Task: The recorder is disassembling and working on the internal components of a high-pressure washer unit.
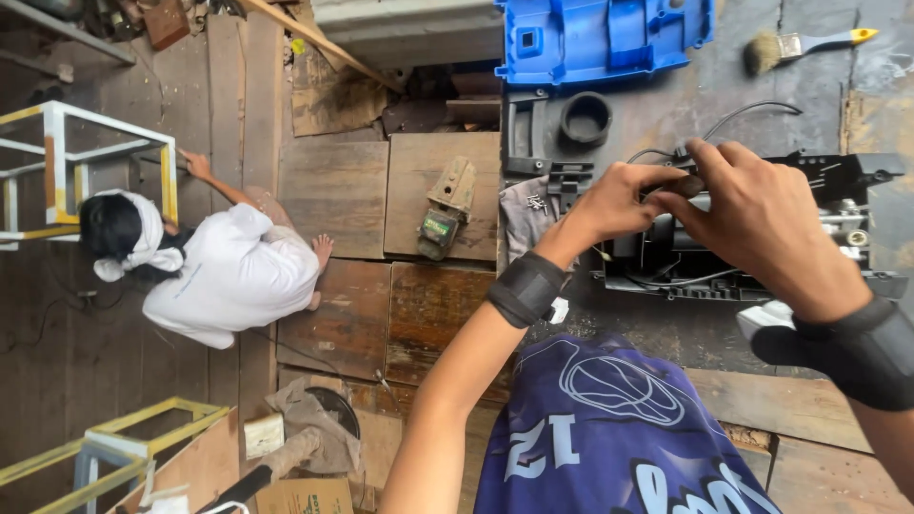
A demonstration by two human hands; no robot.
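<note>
My left hand (614, 202) and my right hand (757, 214) meet over a black machine housing (838, 176) lying on the dark workbench (666, 328). Both pinch a small dark part (682, 187) between their fingertips, just above the housing's open inside with black wires. Each wrist wears a black band. What lies under my palms is hidden.
A blue plastic cover (600, 38) and a black moulded piece with a round socket (571, 124) sit at the bench's far side; a paintbrush (800, 46) lies far right. Below on the plank floor a person in white (219, 271) crouches beside white-and-yellow metal frames (57, 167). A small power tool (446, 207) lies on the boards.
</note>
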